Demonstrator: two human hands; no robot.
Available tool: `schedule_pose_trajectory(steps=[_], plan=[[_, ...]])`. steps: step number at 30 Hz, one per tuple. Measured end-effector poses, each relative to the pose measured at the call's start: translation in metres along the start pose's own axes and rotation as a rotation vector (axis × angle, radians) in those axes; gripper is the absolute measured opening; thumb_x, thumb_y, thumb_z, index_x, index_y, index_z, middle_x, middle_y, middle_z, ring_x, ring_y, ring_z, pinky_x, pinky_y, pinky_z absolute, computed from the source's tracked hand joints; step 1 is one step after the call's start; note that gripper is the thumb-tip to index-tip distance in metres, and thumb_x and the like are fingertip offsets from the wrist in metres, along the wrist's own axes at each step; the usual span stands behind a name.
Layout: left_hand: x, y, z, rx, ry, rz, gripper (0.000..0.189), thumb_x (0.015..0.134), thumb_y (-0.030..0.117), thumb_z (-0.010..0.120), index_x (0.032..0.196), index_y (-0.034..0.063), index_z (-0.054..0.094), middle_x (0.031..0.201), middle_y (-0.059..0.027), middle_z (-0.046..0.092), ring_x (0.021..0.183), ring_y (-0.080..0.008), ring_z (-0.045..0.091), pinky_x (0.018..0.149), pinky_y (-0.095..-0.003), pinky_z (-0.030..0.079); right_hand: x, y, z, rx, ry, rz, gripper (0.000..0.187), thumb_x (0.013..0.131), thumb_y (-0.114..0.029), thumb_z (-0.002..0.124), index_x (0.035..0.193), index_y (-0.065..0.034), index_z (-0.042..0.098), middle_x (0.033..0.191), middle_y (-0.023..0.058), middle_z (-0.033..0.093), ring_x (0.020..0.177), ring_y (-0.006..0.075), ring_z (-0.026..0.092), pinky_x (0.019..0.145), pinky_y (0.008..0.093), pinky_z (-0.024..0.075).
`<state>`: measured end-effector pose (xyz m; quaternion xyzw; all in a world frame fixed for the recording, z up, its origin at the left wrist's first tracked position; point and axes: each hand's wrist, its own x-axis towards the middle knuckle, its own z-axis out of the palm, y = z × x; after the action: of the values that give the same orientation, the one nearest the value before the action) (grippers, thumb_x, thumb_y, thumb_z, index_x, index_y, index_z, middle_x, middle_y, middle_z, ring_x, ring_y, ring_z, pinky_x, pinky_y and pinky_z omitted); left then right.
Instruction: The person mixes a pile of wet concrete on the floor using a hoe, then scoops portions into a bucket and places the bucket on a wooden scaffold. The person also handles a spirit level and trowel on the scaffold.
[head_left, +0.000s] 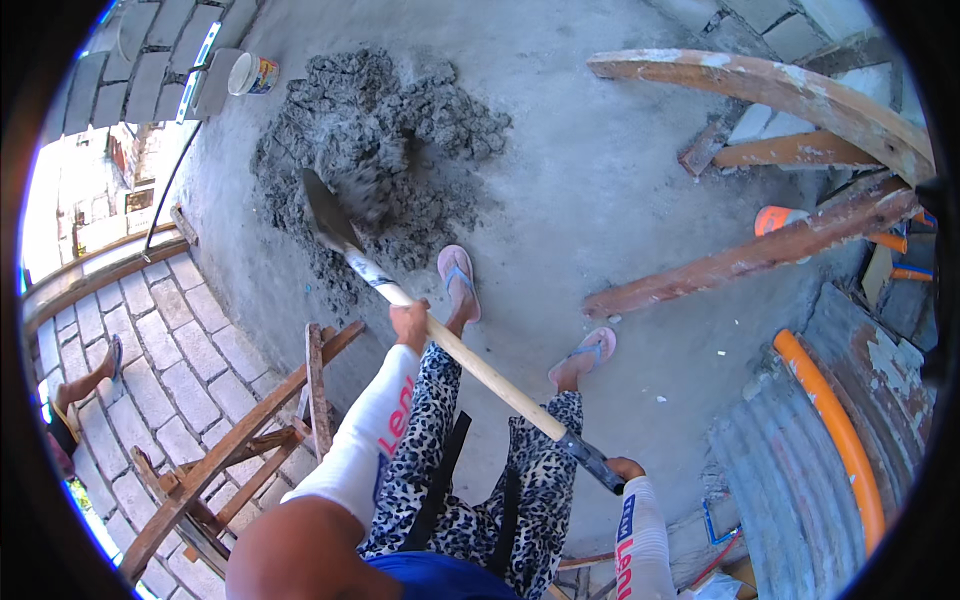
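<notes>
A long-handled shovel (495, 376) runs diagonally before me, its metal blade (327, 210) at the left edge of a heap of wet grey mortar (375, 127). My left hand (409, 324) wraps the pale wooden shaft a short way above the blade socket. At the shaft's other end, my right hand (625, 469) holds the dark grip, partly hidden by it. The heap lies on a concrete floor (555, 187), with a blurred patch and a hollow near its middle. One of my feet, in a pink flip-flop (457, 276), stands just beside the heap's near edge.
A plastic bucket (253, 74) and a spirit level (198, 73) are by the block wall (135, 67). Timber framing (195, 480) stands left, near another person's leg (86, 384). Right are wooden beams (720, 259), an orange pipe (832, 435) and corrugated metal sheets (780, 465).
</notes>
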<state>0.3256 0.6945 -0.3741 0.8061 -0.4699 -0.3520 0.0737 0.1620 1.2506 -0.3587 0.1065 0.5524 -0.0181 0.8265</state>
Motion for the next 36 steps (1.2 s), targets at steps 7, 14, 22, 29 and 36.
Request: schedule_pose_trajectory(steps=[7, 14, 22, 29, 36], plan=[[-0.073, 0.039, 0.045, -0.594, -0.252, -0.309, 0.016, 0.078, 0.007, 0.062, 0.089, -0.0031, 0.056, 0.069, -0.0105, 0.054, 0.052, -0.0222, 0.054, 0.049, -0.0363, 0.049, -0.119, 0.03, 0.02, 1.466, 0.391, -0.313, 0.012, 0.074, -0.003, 0.064, 0.08, -0.0065, 0.054, 0.058, 0.0048, 0.047, 0.047, 0.0192, 0.046, 0.043, 0.0357, 0.0427], [-0.206, 0.053, 0.275, -0.671, -0.904, -0.656, 0.021, 0.089, 0.014, 0.048, 0.091, -0.0043, 0.057, 0.078, -0.0135, 0.06, 0.061, -0.0237, 0.059, 0.057, -0.0378, 0.052, -0.244, 0.139, 0.007, 1.146, 1.437, -0.357, 0.015, 0.074, -0.014, 0.052, 0.079, -0.0002, 0.057, 0.056, 0.0044, 0.05, 0.043, 0.0142, 0.045, 0.035, 0.0269, 0.0385], [-0.02, 0.183, 0.325, -0.655, -1.012, -0.143, 0.022, 0.09, 0.02, 0.047, 0.087, 0.0009, 0.058, 0.075, -0.0145, 0.061, 0.067, -0.026, 0.061, 0.066, -0.039, 0.053, -0.252, -0.172, -0.143, 1.133, 1.525, -0.65, 0.016, 0.078, -0.018, 0.054, 0.075, -0.0023, 0.055, 0.052, 0.0038, 0.046, 0.038, 0.0133, 0.042, 0.037, 0.0279, 0.0356], [0.147, 0.253, 0.22, -1.165, -0.753, -0.543, 0.01, 0.087, 0.011, 0.045, 0.091, 0.0029, 0.047, 0.067, -0.0091, 0.047, 0.057, -0.0216, 0.05, 0.058, -0.0394, 0.05, -0.322, -0.343, -0.147, 0.391, 1.218, -1.198, 0.009, 0.07, -0.004, 0.056, 0.074, 0.003, 0.051, 0.05, 0.005, 0.044, 0.035, 0.0149, 0.041, 0.036, 0.028, 0.0344], [0.017, 0.266, 0.033, -1.735, -1.062, -0.65, 0.009, 0.079, 0.008, 0.052, 0.075, 0.0082, 0.043, 0.06, -0.0024, 0.044, 0.055, -0.0153, 0.046, 0.057, -0.0312, 0.046, -0.557, -0.32, 0.032, -0.329, 1.566, -1.197, 0.035, 0.073, -0.012, 0.059, 0.102, 0.0003, 0.044, 0.059, 0.0042, 0.052, 0.045, 0.0122, 0.047, 0.042, 0.0258, 0.0377]])
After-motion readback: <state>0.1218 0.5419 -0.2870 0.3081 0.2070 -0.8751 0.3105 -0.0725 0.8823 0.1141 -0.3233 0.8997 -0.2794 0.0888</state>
